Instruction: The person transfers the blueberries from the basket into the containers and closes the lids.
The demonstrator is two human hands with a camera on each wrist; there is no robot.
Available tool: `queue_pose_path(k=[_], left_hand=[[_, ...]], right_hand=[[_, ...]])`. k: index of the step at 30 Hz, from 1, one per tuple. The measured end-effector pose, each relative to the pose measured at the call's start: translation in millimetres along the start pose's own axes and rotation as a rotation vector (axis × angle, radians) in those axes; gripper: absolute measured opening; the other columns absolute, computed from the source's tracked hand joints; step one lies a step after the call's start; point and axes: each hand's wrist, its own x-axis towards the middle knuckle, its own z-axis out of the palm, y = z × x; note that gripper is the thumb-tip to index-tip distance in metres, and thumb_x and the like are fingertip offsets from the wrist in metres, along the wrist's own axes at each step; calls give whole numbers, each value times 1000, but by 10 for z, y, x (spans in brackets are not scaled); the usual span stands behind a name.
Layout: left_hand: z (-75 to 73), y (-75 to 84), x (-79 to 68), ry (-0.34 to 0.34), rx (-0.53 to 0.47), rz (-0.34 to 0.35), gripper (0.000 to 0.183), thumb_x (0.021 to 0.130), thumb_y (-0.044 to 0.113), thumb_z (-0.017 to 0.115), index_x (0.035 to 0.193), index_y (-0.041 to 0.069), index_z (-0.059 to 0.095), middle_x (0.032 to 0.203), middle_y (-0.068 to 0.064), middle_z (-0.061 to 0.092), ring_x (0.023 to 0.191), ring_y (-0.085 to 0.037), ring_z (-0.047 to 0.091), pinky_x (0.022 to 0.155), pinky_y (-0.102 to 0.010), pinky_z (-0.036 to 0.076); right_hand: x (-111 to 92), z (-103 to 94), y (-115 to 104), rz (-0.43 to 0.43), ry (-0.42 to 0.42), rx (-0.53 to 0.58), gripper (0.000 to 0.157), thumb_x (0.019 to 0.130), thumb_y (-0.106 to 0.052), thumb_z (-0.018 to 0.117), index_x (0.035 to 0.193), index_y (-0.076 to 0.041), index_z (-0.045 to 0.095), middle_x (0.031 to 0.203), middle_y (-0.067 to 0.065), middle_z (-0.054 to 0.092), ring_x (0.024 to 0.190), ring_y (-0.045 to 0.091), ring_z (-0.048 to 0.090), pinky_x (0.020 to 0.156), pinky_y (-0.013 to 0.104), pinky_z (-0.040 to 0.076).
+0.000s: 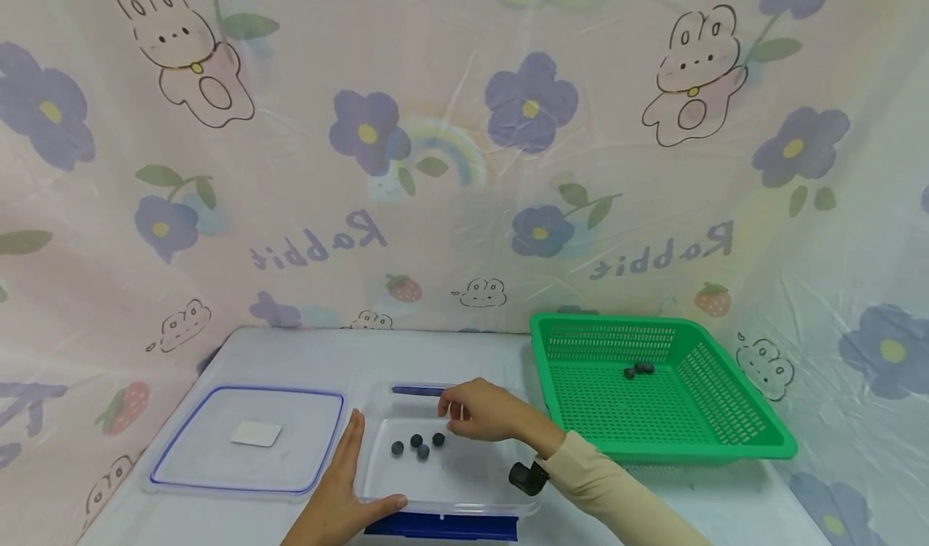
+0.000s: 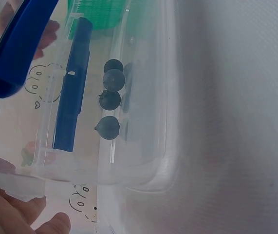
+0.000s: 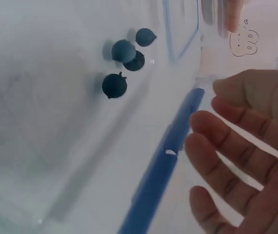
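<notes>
A clear plastic container with blue clips stands in the middle of the table. Several small dark blue-black balls with little nubs lie on its floor, left of the middle. My left hand rests against the container's left side and front rim, fingers straight and thumb spread. Over the container's far part hovers my right hand, its fingers loosely bent. The right wrist view shows nothing between those fingers and the thumb. In the left wrist view, the balls show through the clear wall.
To the right stands a green plastic basket with several dark balls inside. A clear lid with a blue seal lies at the left, bearing a small white card. A printed curtain hangs behind the table.
</notes>
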Motion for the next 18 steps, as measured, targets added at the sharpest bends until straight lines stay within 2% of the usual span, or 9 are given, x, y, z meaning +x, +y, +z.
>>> queue_pose_path(k=[5, 11, 18], left_hand=[[5, -2, 0, 4, -8, 7, 128, 70, 54, 82, 156, 7, -2, 160, -17, -4, 143, -43, 6, 106, -65, 17], [-12, 17, -19, 13, 0, 36, 127, 70, 51, 82, 155, 5, -1, 160, -20, -3, 142, -45, 6, 106, -65, 18], [-5, 31, -11, 14, -8, 25, 128, 69, 52, 83, 156, 7, -1, 160, -18, -3, 143, -44, 6, 106, -66, 17]], right_hand=[[-55, -84, -28, -39, 65, -139, 11, 88, -17, 69, 99, -18, 68, 85, -10, 61, 78, 6, 58, 67, 20, 48], [-143, -196, -57, -50, 169, -277, 15, 89, -23, 70, 104, -20, 68, 96, -7, 63, 87, 9, 58, 73, 31, 47], [-241, -343, -26, -23, 252, -310, 21, 87, -25, 73, 106, -18, 67, 102, -6, 60, 98, 16, 56, 79, 40, 45]])
